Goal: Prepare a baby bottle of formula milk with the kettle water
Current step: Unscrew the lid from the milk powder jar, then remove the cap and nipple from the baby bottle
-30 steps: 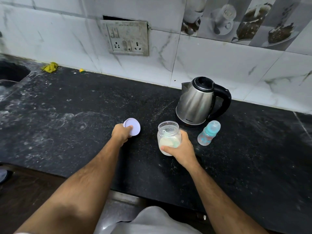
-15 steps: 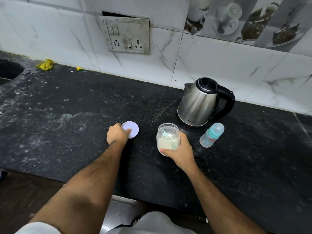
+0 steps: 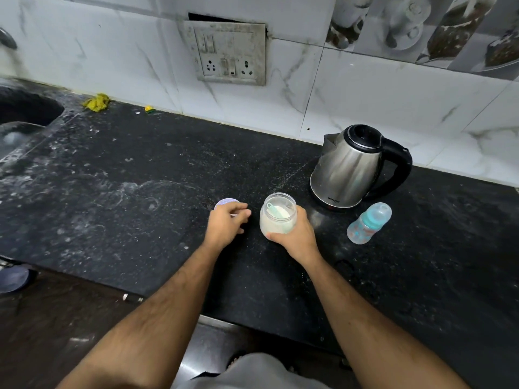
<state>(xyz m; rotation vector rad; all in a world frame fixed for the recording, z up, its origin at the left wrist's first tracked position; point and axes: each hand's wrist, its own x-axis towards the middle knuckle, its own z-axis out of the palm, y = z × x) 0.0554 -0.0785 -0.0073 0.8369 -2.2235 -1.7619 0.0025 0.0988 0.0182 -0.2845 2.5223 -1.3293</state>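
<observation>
My right hand [image 3: 295,237] grips an open clear jar of white formula powder [image 3: 276,220] that stands on the black counter [image 3: 140,192]; a pale green scoop [image 3: 276,211] lies in the powder. My left hand [image 3: 226,226] hovers with loosely curled fingers over the jar's lilac lid [image 3: 226,202], which lies flat on the counter and is mostly hidden by it. A steel electric kettle [image 3: 348,169] with a black handle stands behind the jar. To the right stands a capped baby bottle [image 3: 368,224] with a teal top, untouched.
A sink [image 3: 25,113] is sunk into the counter at far left. A yellow rag [image 3: 97,101] lies by the tiled wall, under a socket panel [image 3: 229,54]. The counter's front edge runs just below my forearms.
My left hand has laid the lid flat on the counter and slid right over it toward the jar. The right hand still holds the jar in place.
</observation>
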